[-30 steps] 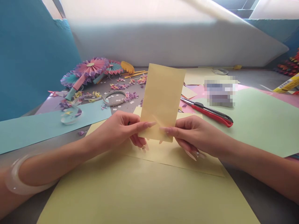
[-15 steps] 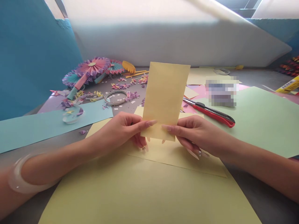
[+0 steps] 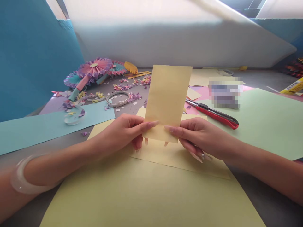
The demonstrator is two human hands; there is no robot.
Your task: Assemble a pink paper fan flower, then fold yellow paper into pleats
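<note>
Both my hands hold a rectangular sheet of yellow paper (image 3: 167,97) upright, pinching its lower part between fingers and thumbs. My left hand (image 3: 120,134) grips the sheet's left side, and my right hand (image 3: 197,135) grips its right side. The long-nailed fingertips nearly meet across the lower part of the sheet. Below my hands lies a pale yellow paper sheet (image 3: 182,160), on top of a larger pale yellow sheet (image 3: 146,195). A clear bangle (image 3: 22,176) circles my left arm.
A red box cutter (image 3: 215,115) lies on a mint green sheet (image 3: 267,126) to the right. Left lie a light blue sheet (image 3: 54,130), a tape roll (image 3: 117,98), paper rosettes (image 3: 91,71) and scattered scraps. A pixelated object (image 3: 224,94) stands at the back right.
The held sheet has turned from a slight tilt to nearly square with the view. Both hands stay on it, and the whole scene has shifted slightly with my head.
</note>
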